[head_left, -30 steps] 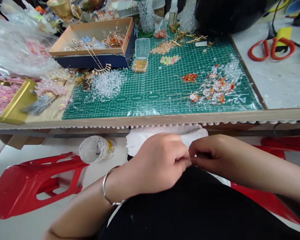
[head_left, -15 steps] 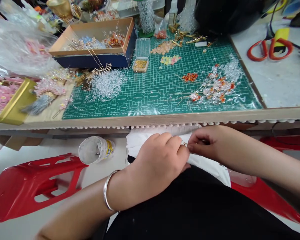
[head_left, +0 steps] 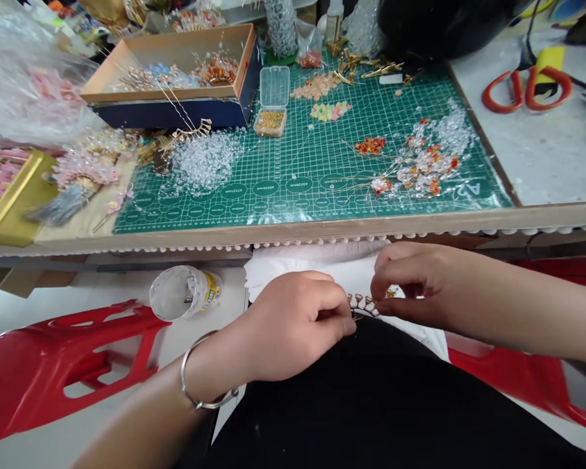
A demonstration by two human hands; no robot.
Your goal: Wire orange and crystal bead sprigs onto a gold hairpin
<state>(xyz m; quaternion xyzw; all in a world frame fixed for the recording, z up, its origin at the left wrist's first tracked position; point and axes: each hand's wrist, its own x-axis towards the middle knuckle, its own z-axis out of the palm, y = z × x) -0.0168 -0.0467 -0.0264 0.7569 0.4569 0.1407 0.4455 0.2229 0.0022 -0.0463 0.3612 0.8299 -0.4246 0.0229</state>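
Note:
Above my lap, a small gold-coloured hairpin base (head_left: 360,301) with a row of little fan-shaped tips shows between my hands. My left hand (head_left: 303,322), with a silver bangle on the wrist, is closed in a pinch at its left end, where a thin wire or prong sticks out by the fingertips. My right hand (head_left: 415,280) pinches the other end between thumb and fingers, which hide part of it. White cloth (head_left: 317,260) lies under and behind the hands, over black clothing (head_left: 395,397).
A green cutting mat (head_left: 283,163) bears clear beads (head_left: 200,163), wired bead sprays (head_left: 427,169), orange beads (head_left: 370,144) and an open bead case (head_left: 271,122). Behind stands an ornament box (head_left: 166,107). Red-handled scissors (head_left: 527,91) lie right. A bucket (head_left: 176,293) and red stool (head_left: 39,371) are left.
My hands have moved slightly apart and my left hand has turned and lowered, so the gold hairpin base now shows between them. The view has shifted slightly.

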